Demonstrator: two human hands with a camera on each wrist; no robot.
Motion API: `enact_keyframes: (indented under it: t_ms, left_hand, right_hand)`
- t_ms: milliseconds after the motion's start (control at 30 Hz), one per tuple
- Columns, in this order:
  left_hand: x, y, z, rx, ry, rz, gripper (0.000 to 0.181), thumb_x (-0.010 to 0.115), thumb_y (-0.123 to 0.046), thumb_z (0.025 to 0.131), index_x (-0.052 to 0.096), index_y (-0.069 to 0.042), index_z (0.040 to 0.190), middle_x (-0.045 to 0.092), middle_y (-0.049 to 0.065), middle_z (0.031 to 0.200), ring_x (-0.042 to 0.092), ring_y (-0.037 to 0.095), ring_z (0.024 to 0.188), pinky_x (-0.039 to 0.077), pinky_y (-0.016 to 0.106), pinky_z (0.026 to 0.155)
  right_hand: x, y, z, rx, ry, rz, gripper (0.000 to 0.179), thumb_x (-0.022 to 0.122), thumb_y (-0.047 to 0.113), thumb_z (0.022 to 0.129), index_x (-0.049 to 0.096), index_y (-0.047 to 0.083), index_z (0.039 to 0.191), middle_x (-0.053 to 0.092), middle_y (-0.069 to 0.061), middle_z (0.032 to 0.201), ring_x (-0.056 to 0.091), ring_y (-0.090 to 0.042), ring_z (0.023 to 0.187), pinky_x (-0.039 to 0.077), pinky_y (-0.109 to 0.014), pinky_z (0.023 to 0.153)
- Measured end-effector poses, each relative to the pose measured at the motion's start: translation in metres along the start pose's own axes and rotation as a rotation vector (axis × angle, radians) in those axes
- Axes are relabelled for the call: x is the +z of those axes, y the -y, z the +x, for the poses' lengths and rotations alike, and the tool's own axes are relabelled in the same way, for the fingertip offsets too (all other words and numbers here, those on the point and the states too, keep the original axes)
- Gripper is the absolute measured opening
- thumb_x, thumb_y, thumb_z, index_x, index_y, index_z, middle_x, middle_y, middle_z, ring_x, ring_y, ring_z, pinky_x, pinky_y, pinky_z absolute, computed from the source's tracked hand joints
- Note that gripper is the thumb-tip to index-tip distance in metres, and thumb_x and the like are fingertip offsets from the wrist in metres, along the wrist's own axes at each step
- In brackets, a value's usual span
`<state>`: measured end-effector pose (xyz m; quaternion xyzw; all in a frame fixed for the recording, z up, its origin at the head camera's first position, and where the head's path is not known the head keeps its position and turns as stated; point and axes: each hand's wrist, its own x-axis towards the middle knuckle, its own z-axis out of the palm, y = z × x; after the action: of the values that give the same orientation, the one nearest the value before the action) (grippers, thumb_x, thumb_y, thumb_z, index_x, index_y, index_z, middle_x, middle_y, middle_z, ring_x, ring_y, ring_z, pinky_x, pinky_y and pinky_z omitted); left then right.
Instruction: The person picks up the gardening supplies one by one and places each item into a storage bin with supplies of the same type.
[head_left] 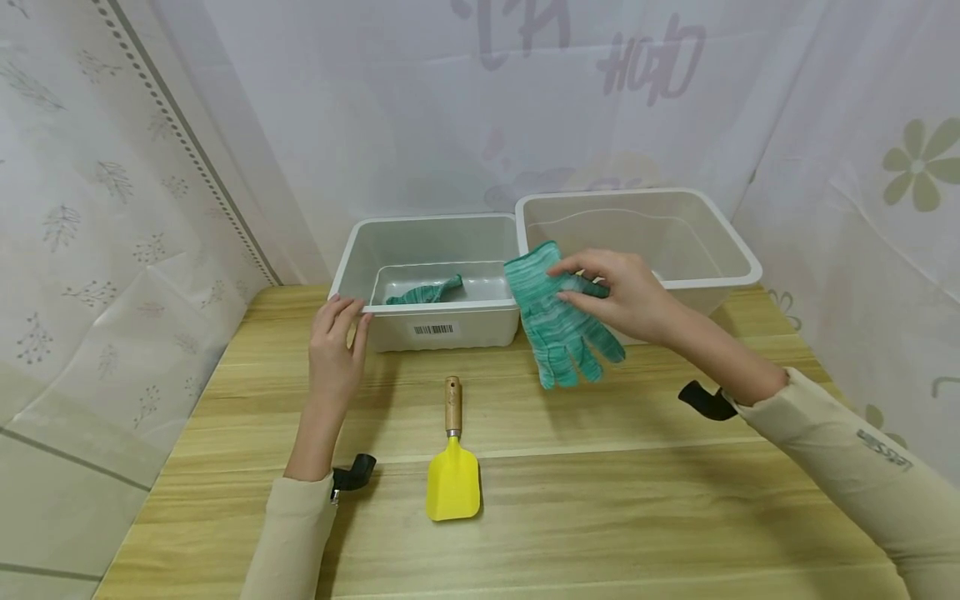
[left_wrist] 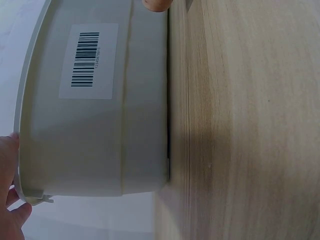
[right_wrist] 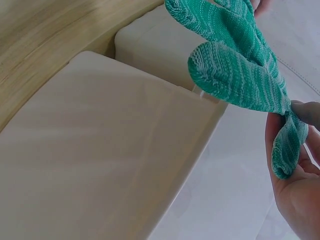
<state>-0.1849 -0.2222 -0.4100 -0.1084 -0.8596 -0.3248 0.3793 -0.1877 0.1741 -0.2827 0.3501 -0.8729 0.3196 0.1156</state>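
My right hand (head_left: 626, 296) pinches a green striped knit glove (head_left: 558, 321) between thumb and fingers, with the glove's fingers hanging downward. It is held in front of where two bins meet. In the right wrist view, the glove (right_wrist: 237, 77) hangs beside the right-hand bin's outer wall, its thumb bunched near my fingers. My left hand (head_left: 333, 350) grips the front left corner of the left-hand bin (head_left: 390, 329) by its rim. Inside that bin lies another green striped piece of fabric (head_left: 423, 293), partly hidden by the front wall.
The right-hand bin (head_left: 720, 242) stands against the left one. A yellow hand shovel (head_left: 453, 483) with a wooden handle lies on the wooden table (head_left: 600, 517), in front of the left bin. Printed curtains (head_left: 337, 100) hang behind and at the sides.
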Motion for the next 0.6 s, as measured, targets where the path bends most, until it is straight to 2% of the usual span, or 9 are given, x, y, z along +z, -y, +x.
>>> enact_keyframes:
  t_ms: [600]
  left_hand:
    - [0.0002,0.0003,0.0005,0.026,-0.009,0.001,0.024,0.069,-0.001,0.1,0.07,0.016,0.118,0.069,0.034,0.118,0.057,0.056,0.131,0.048,0.064,0.116]
  right_hand:
    - [0.0015,0.0009,0.0081,0.003,-0.007,-0.019,0.027,0.077,0.004,0.095,0.075,0.004,0.122,0.079,-0.013,0.12,0.074,-0.03,0.102,0.063,-0.047,0.086]
